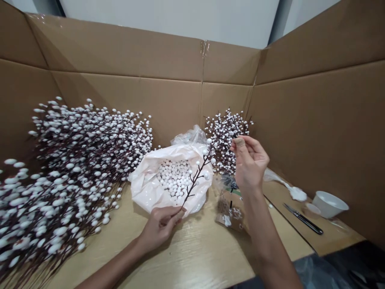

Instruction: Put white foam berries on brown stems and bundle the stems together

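Observation:
Between the thumb and fingers of my left hand [164, 224] is the lower end of a dark brown artificial berry stem [197, 176]. It slants up to the right, with several white berries near its tip and bare twigs lower down. Behind it sits an open white plastic bag [142, 186] full of loose white berries [174, 176]. My right hand [251, 158] is raised to the right of the stem tip, apart from it. Its thumb and fingers are pinched together, and a tan wrap covers the thumb tip. Whatever the pinch holds, if anything, is too small to tell.
Finished-looking berry stems [90, 140] are heaped at left; another bunch [227, 132] stands behind my right hand. At right lie a black-handled knife-like tool [303, 218], a white cup [329, 204] and a white-tipped plastic piece [297, 193]. Cardboard walls [126, 52] enclose the table [186, 261].

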Tool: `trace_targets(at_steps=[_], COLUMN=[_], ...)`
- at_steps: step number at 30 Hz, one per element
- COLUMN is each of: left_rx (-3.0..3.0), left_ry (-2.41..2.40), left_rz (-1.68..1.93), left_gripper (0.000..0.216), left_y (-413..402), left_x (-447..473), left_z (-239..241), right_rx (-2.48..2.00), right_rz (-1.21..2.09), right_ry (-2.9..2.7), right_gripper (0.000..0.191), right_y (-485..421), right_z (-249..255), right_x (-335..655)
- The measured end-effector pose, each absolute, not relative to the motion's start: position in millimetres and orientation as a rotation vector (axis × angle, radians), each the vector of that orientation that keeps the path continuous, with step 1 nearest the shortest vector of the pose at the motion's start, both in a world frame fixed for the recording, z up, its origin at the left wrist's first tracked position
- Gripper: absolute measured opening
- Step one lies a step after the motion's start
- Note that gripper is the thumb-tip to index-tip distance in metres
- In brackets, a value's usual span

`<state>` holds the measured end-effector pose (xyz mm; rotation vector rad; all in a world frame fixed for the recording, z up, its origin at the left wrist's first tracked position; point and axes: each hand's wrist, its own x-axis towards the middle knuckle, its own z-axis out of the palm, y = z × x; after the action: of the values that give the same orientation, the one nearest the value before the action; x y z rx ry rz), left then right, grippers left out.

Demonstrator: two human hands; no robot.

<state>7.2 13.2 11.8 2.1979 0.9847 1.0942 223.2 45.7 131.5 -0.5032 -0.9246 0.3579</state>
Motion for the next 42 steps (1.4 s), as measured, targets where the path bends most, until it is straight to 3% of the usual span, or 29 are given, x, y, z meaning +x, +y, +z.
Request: trace_targets(at_steps=[22,42], left_rx=[2.305,2.181], left_ry=[0.974,0.965], left_rz=[1.071,1.116], left_gripper=[0.035,0.035], left_y=[11.7,11.4], left_x=[6.7,7.3], left_z=[18.4,17.7], right_rx=[-0.585,-0.526], right_rz=[0.255,0.404], right_ry=[-1.017,-0.960], right_gripper=[0.011,0.010], right_y=[49.9,46.8], right_z=[126.6,130.0], right_x=[226.4,226.8])
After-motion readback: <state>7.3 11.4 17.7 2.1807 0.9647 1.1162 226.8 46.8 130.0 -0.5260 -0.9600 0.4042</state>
